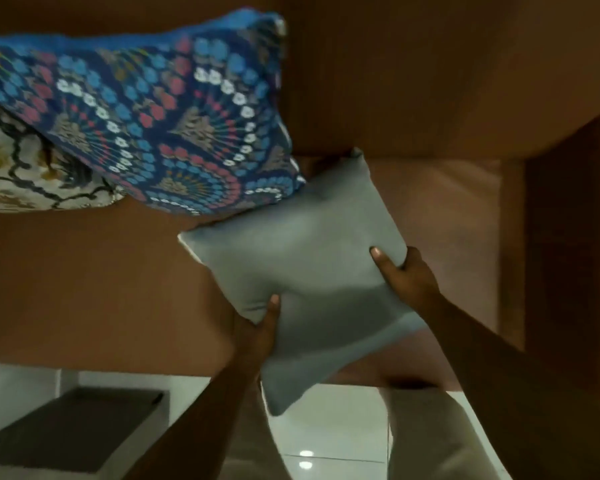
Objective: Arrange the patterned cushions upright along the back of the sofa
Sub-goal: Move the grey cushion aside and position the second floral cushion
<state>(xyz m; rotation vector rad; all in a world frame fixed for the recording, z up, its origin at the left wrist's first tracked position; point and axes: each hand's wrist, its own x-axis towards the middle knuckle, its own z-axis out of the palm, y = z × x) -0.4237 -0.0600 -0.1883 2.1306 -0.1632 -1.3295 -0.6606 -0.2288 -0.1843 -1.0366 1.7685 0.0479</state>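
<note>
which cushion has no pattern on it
The grey cushion held in both hands; the blue floral cushion and the cream cushion are patterned.

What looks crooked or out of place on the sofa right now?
The blue patterned cushion leans slanted against the sofa back, slumped over a white patterned cushion instead of standing upright. The plain grey cushion, gripped by the left hand and right hand, is tilted too.

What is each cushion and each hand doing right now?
Grey cushion: held up over the sofa seat, tilted.
Blue patterned cushion: leaning against the sofa back.
White patterned cushion: partly under the blue one.
Left hand: gripping the grey cushion.
Right hand: gripping the grey cushion.
</note>
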